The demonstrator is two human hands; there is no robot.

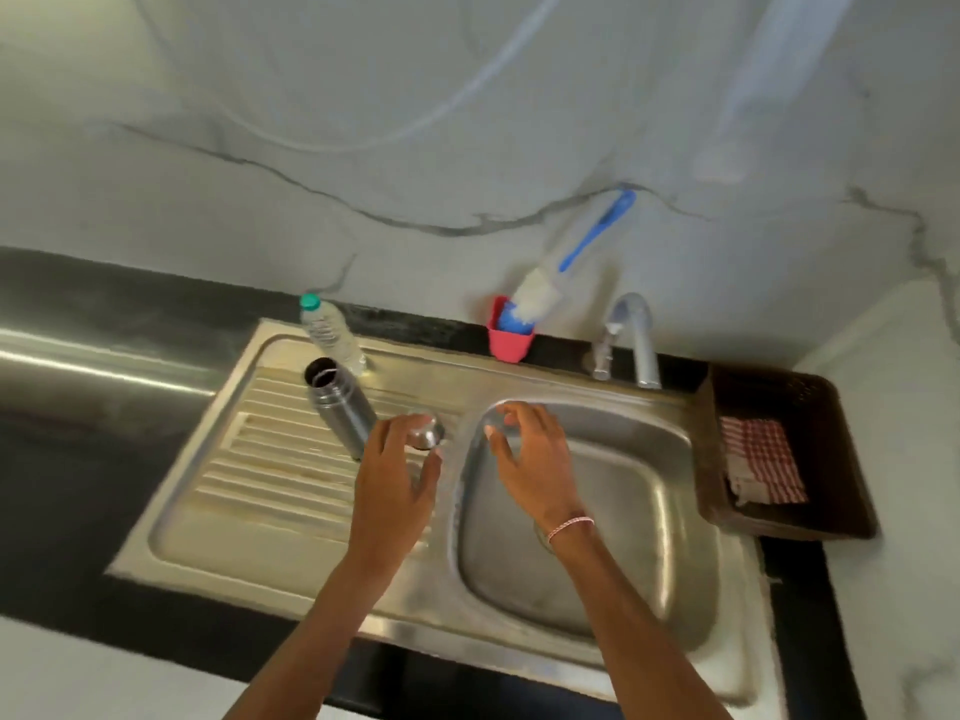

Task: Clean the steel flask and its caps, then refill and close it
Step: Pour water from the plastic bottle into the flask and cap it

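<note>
The flask point(340, 402) stands upright on the drainboard point(249, 459), long axis vertical, open mouth up, near the basin point(654, 511) edge, the cap point(427, 433) just beside the left hand point(395, 480), while the right hand point(535, 459) is over the roomy basin, and the fingers of both are spread and hold nothing.

The flask point(343, 413) is finished in silver, the desk point(62, 470) in black, the cup point(509, 345) in pink. The brush point(592, 241) is handled in blue; the cloth point(761, 462) is checked in red and white.
</note>
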